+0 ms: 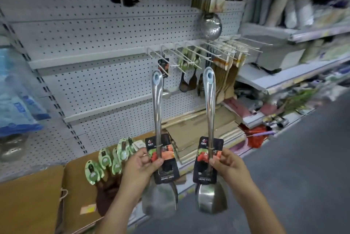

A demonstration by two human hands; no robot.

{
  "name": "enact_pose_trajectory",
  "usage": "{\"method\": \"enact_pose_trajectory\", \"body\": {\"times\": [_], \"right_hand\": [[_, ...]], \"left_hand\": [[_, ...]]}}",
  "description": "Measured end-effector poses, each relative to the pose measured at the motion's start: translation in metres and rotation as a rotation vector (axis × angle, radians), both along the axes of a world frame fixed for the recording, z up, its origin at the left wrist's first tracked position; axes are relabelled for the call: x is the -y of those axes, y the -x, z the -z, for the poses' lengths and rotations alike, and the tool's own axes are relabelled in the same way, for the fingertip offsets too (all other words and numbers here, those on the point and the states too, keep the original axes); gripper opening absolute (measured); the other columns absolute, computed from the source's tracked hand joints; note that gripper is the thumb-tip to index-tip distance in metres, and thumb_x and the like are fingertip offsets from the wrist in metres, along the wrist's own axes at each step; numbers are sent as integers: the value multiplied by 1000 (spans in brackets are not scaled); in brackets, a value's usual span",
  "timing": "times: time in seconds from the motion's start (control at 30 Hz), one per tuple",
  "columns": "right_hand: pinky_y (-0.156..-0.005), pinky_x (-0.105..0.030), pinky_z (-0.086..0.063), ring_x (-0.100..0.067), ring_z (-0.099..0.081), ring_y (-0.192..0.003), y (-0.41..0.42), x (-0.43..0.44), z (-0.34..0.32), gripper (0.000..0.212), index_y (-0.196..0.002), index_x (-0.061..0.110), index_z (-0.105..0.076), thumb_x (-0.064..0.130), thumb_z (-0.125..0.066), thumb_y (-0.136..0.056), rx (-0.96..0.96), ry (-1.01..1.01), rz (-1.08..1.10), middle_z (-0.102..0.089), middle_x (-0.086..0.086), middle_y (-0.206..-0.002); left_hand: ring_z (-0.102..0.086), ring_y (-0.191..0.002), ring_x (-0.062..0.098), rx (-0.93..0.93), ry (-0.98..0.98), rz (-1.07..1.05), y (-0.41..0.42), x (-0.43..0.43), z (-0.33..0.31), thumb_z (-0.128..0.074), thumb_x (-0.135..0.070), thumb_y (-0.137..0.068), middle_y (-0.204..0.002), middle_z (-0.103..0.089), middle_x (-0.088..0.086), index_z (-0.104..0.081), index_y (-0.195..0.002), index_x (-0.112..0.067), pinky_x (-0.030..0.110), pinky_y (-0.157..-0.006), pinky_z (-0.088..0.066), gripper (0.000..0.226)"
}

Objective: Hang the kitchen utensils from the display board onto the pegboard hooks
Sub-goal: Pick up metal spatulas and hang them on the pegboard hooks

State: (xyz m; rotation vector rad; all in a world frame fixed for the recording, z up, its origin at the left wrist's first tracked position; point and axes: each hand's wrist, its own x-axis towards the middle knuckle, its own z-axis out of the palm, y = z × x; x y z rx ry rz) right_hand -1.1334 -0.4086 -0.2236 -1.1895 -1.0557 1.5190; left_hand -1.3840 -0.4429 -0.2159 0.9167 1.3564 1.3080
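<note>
Left hand (141, 165) pinching left spatula (157, 105) at label card (168, 151), right hand (228, 163) pinching right spatula (209, 105); handles upright, hang-holes topmost, likely for threading onto hooks (191, 54) near pegboard (85, 31) right edge.

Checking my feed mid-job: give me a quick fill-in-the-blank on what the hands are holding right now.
1. The left spatula, in the left hand, and the right spatula, in the right hand, both point handle-end ____.
2. Each blade hangs ____ the hand holding it.
3. The green-carded utensils lie to the ____ of the left hand.
Missing words: up; below; left.
</note>
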Motion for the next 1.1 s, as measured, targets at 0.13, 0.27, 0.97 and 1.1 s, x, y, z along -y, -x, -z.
{"method": "enact_pose_trajectory", "body": {"times": [0.13, 0.27, 0.97, 1.1], "right_hand": [[-72, -33, -59, -29, -73, -92, -56, -11, 2, 28, -114, 6, -65, -8, -59, -91, -5, -3, 2, -74, -19, -103], [-68, -29, -58, -28, -74, -91, -116, -38, 5, 28, -116, 2, -63, -8, -59, -90, -10, -5, -49, -74, -19, -103], [-73, -29, -57, -30, -71, -95, -226, -246, 34, 35, -118, 5, -64, -9, -62, -86, -33, 41, -174, -73, -21, -105], [-77, -35, -57, -31, -72, -94, -231, -278, 45, 37, -119, 7, -64, -8, -63, -86, -18, 70, -201, -74, -20, -105]], "left_hand": [[-74, -77, 17, -57, 8, -7, -59, -19, -2, -70, 6, -79, -79, -77, -2, -56, -89, -24, 26, -65, -57, 35], [-74, -80, 19, -42, 35, -62, -124, -35, 3, -68, 7, -80, -82, -77, 0, -56, -88, -25, 28, -65, -58, 35], [-73, -73, 11, -59, 86, -226, -240, -191, 46, -75, 2, -75, -81, -77, 5, -64, -96, -4, 9, -57, -50, 24], [-69, -62, 6, -73, 94, -210, -246, -217, 43, -75, 5, -75, -62, -71, 2, -60, -87, 0, 21, -71, -56, 20]]}}
